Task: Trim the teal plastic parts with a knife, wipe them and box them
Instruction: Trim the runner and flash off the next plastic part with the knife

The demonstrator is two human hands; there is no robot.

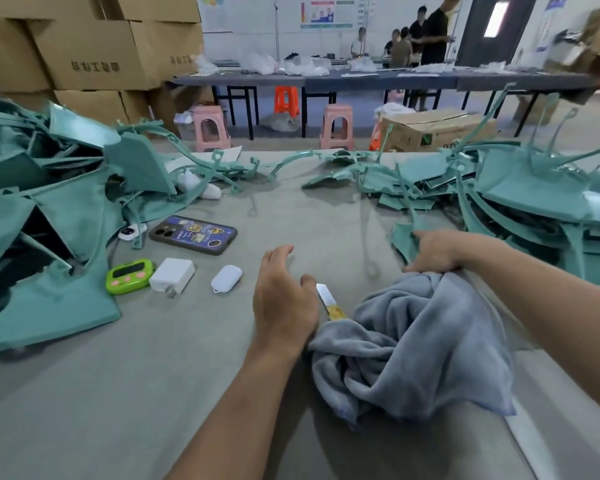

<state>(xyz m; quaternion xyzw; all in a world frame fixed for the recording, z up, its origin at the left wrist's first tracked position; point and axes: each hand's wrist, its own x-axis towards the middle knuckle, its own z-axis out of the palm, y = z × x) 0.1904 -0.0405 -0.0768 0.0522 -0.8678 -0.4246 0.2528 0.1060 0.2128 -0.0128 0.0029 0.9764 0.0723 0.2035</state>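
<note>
My left hand (284,296) hovers over the grey table with straight fingers and holds nothing. Just right of it lies a knife (329,301) with a yellow handle, its blade pointing away; its rear end is hidden under a crumpled grey cloth (416,344). My right hand (437,251) reaches over the cloth and pinches the edge of a flat teal plastic part (404,239) at the foot of the right pile. Heaps of teal parts lie at the left (49,216) and at the right (520,199).
On the table (118,393) left of my hands lie a phone (193,234), a green timer (129,276), a white charger (171,274) and a small white case (226,278). Cardboard boxes (90,53) are stacked at back left. Stools, long tables and people stand behind.
</note>
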